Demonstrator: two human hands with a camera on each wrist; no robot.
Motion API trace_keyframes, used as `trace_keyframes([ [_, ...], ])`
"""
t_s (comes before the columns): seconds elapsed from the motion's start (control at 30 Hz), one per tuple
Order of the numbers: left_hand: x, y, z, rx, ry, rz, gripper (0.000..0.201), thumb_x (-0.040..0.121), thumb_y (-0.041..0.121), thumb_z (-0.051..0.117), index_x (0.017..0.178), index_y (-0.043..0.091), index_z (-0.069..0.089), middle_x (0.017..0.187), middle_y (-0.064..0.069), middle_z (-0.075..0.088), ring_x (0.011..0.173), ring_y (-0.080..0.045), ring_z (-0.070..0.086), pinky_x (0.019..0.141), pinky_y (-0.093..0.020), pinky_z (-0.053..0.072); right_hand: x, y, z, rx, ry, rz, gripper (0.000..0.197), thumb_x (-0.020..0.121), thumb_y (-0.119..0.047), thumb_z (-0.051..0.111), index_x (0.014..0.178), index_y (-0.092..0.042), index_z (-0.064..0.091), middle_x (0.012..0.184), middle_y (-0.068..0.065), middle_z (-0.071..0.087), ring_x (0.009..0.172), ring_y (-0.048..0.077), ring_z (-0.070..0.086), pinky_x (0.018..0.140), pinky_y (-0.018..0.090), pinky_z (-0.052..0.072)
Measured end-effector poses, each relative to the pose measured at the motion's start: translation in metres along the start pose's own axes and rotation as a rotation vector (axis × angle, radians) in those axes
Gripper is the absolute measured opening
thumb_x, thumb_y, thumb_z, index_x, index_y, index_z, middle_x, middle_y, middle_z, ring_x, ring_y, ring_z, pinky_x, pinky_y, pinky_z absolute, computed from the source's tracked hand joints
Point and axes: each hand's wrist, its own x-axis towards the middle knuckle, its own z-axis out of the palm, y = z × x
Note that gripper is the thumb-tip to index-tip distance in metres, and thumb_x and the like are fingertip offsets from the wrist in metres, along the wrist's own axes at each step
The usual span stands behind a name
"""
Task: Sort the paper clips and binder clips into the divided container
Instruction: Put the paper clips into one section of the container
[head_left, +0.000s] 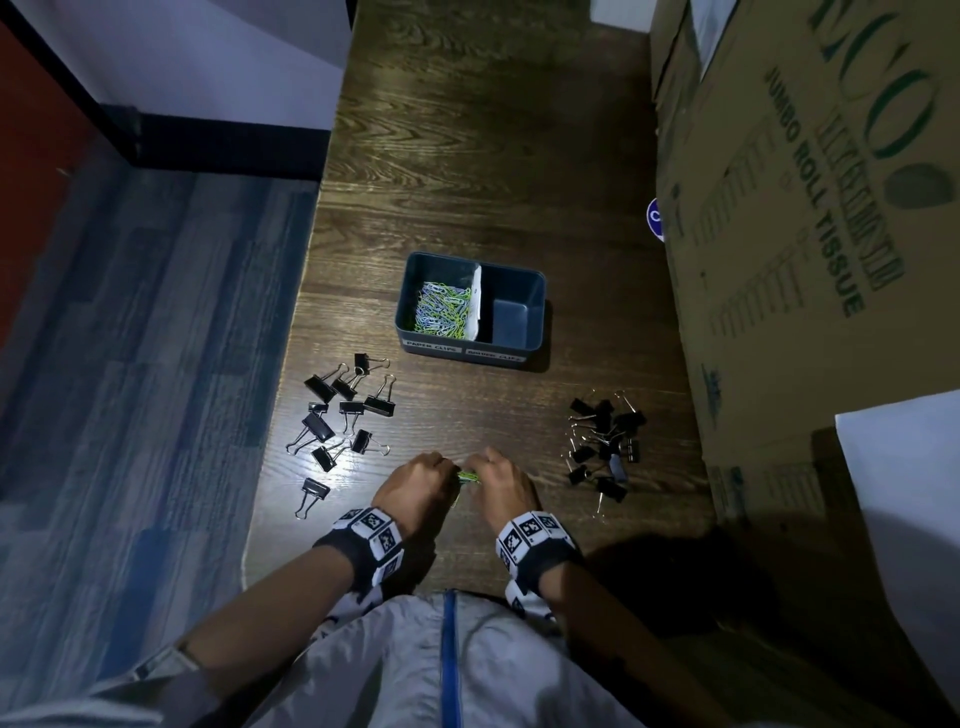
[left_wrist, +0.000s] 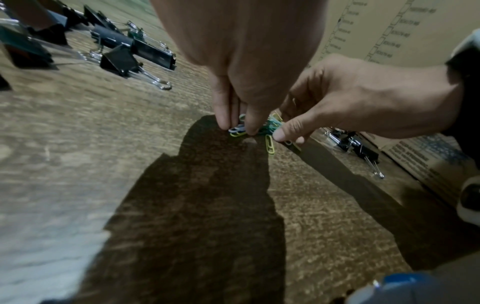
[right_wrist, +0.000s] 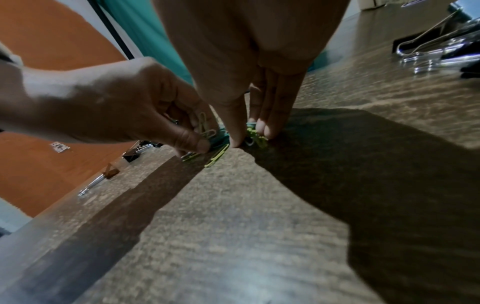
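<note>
I see my left hand (head_left: 415, 486) and my right hand (head_left: 503, 480) meeting low on the dark wooden surface (head_left: 493, 156), each grip pinching a small bunch of green and blue paper clips (left_wrist: 259, 128) with curled fingertips. The divided container (head_left: 470, 305) stands further ahead; its left compartment holds many paper clips, the right one shows only its floor. Its front labels read "PAPER CLIPS" and, less clearly, "BINDER CLIPS". Black binder clips (head_left: 340, 410) lie in a group on the left and another group (head_left: 605, 441) on the right. The cardboard box (head_left: 810, 234) on the right says "JUMBO ROLL TISSUE".
</note>
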Motion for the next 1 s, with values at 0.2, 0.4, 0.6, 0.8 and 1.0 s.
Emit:
trace_keyframes([
  [0.2, -0.002, -0.019, 0.003, -0.192, -0.047, -0.125, 0.031, 0.077, 0.017, 0.072, 0.107, 0.025, 0.067, 0.099, -0.001, 0.064, 0.088, -0.02, 0.063, 0.079, -0.026, 0.05, 0.008, 0.0, -0.015, -0.013, -0.088, 0.049, 0.017, 0.083, -0.015, 0.06, 0.096, -0.023, 0.069, 0.098, -0.001, 0.067, 0.087, 0.027, 0.066, 0.074, 0.04, 0.056],
  [0.4, -0.005, -0.026, -0.002, -0.256, 0.015, -0.221, 0.013, 0.081, 0.017, 0.068, 0.093, 0.023, 0.069, 0.089, 0.0, 0.065, 0.082, -0.019, 0.061, 0.075, -0.029, 0.051, 0.004, 0.007, -0.03, 0.072, -0.13, 0.173, 0.013, 0.086, -0.021, 0.064, 0.093, -0.025, 0.074, 0.084, 0.005, 0.073, 0.078, 0.026, 0.068, 0.072, 0.036, 0.057],
  [0.6, -0.001, -0.03, -0.02, -0.308, 0.138, -0.243, 0.01, 0.087, 0.011, 0.069, 0.097, 0.011, 0.07, 0.092, -0.004, 0.069, 0.082, -0.018, 0.064, 0.078, -0.029, 0.054, -0.002, 0.007, -0.042, 0.144, -0.121, 0.217, 0.011, 0.087, -0.014, 0.069, 0.082, -0.02, 0.077, 0.067, 0.001, 0.066, 0.064, 0.017, 0.061, 0.06, 0.028, 0.049],
  [0.8, 0.045, -0.022, -0.092, -0.345, 0.341, -0.131, 0.013, 0.088, 0.012, 0.069, 0.101, 0.013, 0.071, 0.088, 0.003, 0.065, 0.071, -0.006, 0.055, 0.065, -0.007, 0.04, 0.006, -0.002, -0.062, 0.187, -0.121, 0.277, 0.02, 0.088, -0.016, 0.065, 0.07, -0.019, 0.074, 0.06, -0.001, 0.06, 0.063, 0.022, 0.057, 0.062, 0.028, 0.048],
  [1.0, 0.114, -0.023, -0.154, -0.348, 0.426, -0.184, 0.025, 0.087, 0.021, 0.071, 0.109, 0.009, 0.068, 0.095, -0.007, 0.07, 0.083, -0.017, 0.065, 0.078, -0.032, 0.057, 0.026, -0.026, -0.099, 0.261, -0.02, 0.159, 0.014, 0.092, -0.009, 0.065, 0.086, -0.014, 0.077, 0.083, 0.006, 0.072, 0.072, 0.019, 0.068, 0.053, 0.028, 0.054],
])
